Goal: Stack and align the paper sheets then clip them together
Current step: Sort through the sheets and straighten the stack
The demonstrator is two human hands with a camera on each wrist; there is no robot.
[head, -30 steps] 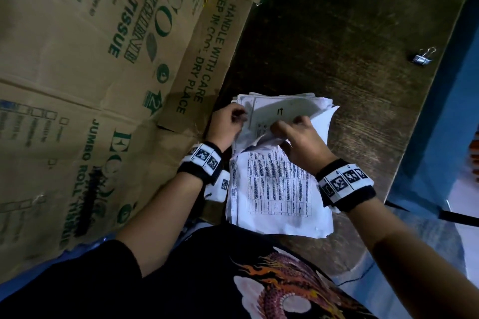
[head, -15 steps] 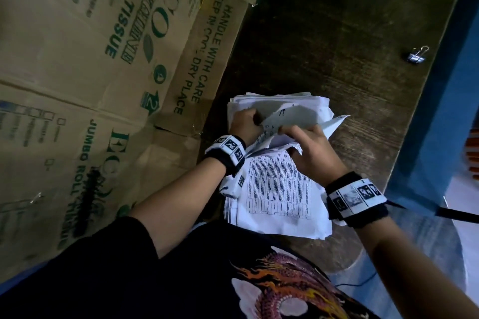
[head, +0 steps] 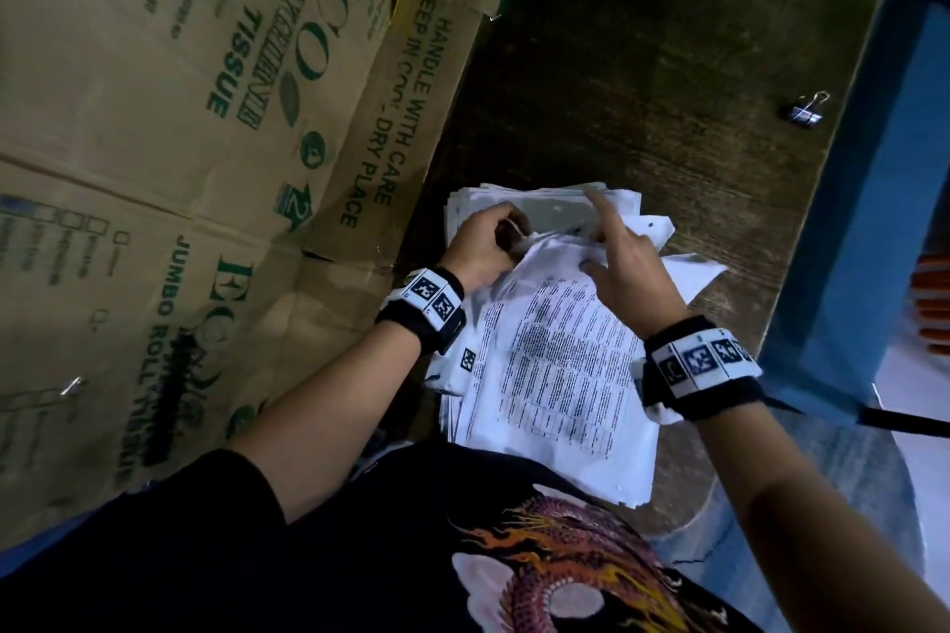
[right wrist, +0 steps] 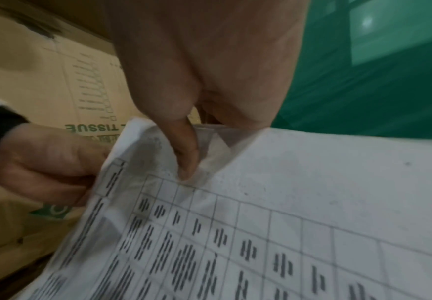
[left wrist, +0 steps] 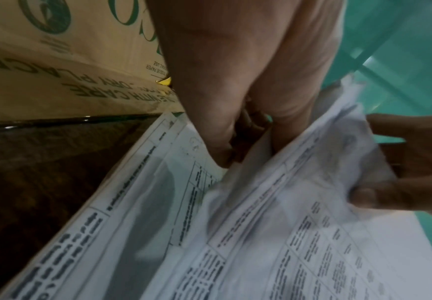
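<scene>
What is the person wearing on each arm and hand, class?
The left hand and right hand are bare, without gloves. The left wristband and right wristband are black, each wrapped by a white strip printed with square black-and-white markers. A black short sleeve covers the left upper arm; the forearms are uncovered.

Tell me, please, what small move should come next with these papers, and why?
Probably lay the top sheet flat on the pile and square its edges. The left hand and right hand both pinch its far end, which stands lifted and crumpled, and the pile's edges fan out unevenly. The binder clip lies apart near the table's right edge, so clipping looks premature.
</scene>
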